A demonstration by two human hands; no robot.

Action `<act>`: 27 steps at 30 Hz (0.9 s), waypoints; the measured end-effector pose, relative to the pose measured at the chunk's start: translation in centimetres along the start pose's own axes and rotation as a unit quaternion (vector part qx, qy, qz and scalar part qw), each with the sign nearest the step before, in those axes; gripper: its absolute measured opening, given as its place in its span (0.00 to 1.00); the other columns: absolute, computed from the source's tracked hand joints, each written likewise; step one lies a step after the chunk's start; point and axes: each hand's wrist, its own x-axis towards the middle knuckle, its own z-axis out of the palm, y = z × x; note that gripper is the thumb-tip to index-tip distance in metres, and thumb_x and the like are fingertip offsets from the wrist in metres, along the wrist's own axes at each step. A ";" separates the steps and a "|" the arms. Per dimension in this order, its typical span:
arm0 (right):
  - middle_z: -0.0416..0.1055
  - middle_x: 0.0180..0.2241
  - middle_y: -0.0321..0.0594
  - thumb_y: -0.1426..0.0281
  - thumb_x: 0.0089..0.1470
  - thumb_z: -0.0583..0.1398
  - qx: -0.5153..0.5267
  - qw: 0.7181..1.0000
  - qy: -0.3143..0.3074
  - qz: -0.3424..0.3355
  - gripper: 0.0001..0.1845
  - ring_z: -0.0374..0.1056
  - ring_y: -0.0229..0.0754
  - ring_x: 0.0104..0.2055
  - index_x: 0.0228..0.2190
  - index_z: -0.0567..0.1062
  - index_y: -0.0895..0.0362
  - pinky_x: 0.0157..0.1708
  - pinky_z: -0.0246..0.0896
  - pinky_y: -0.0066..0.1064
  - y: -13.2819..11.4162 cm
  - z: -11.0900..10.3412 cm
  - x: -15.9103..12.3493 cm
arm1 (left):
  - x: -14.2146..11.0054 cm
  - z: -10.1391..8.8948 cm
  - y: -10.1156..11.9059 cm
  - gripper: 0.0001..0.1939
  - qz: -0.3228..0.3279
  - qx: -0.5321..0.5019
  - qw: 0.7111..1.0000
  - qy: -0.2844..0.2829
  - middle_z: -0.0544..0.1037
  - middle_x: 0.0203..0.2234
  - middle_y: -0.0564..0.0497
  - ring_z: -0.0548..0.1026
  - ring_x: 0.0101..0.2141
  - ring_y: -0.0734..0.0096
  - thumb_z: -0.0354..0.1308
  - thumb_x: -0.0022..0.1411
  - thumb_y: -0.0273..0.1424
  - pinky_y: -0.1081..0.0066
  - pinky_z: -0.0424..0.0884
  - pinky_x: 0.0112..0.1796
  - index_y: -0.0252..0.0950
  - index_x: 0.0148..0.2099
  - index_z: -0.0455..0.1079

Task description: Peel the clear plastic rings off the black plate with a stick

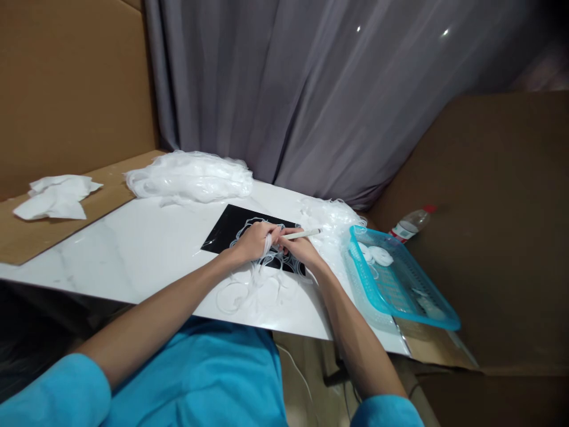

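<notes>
My left hand is closed around a bunch of white elastic strands over a black sheet on the white marble table. My right hand grips a thin white stick-like tool whose tip points right, and it touches the same strands. Loose white loops trail from both hands toward the table's near edge.
A big heap of white strands lies at the back, a smaller heap by a blue plastic basket holding white coils. A plastic bottle lies behind it. Crumpled tissue sits on cardboard at left.
</notes>
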 end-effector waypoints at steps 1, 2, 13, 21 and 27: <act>0.78 0.26 0.37 0.63 0.58 0.67 0.000 1.000 -0.001 -0.001 0.09 0.70 0.39 0.26 0.31 0.83 0.55 0.26 0.67 0.28 0.0 0.0 0.0 | 0.0 0.0 0.0 0.24 -0.001 0.001 1.000 -0.001 0.77 0.22 0.52 0.73 0.25 0.68 0.51 0.78 0.39 0.67 0.63 0.33 0.37 0.28 0.72; 0.78 0.26 0.37 0.63 0.58 0.67 -0.001 1.000 -0.001 -0.002 0.09 0.70 0.39 0.26 0.32 0.83 0.55 0.26 0.67 0.28 0.0 0.0 0.0 | 0.0 0.0 -0.1 0.24 -0.001 0.001 1.000 -0.001 0.77 0.22 0.52 0.73 0.25 0.68 0.51 0.78 0.39 0.67 0.63 0.33 0.37 0.28 0.72; 0.78 0.25 0.37 0.64 0.56 0.66 -0.006 1.000 0.000 0.000 0.08 0.69 0.39 0.25 0.31 0.83 0.56 0.26 0.66 0.28 -0.7 0.0 -0.2 | 0.0 0.0 0.1 0.24 0.003 0.001 1.000 -0.002 0.76 0.22 0.52 0.73 0.25 0.68 0.51 0.78 0.40 0.67 0.63 0.32 0.38 0.28 0.72; 0.77 0.26 0.37 0.64 0.57 0.66 -0.006 1.000 0.000 -0.001 0.08 0.69 0.39 0.25 0.32 0.83 0.56 0.26 0.67 0.28 -0.7 0.1 -0.2 | 0.0 0.1 -0.2 0.23 0.004 -0.001 1.000 -0.002 0.76 0.21 0.53 0.73 0.25 0.68 0.51 0.77 0.39 0.68 0.63 0.32 0.38 0.28 0.71; 0.78 0.25 0.36 0.64 0.57 0.65 -0.009 1.000 0.000 -0.002 0.08 0.68 0.39 0.25 0.31 0.83 0.56 0.26 0.66 0.28 -0.6 0.1 -0.2 | 0.0 0.1 -0.1 0.23 0.007 0.000 1.000 0.001 0.75 0.21 0.54 0.72 0.25 0.69 0.51 0.77 0.38 0.68 0.62 0.32 0.38 0.28 0.70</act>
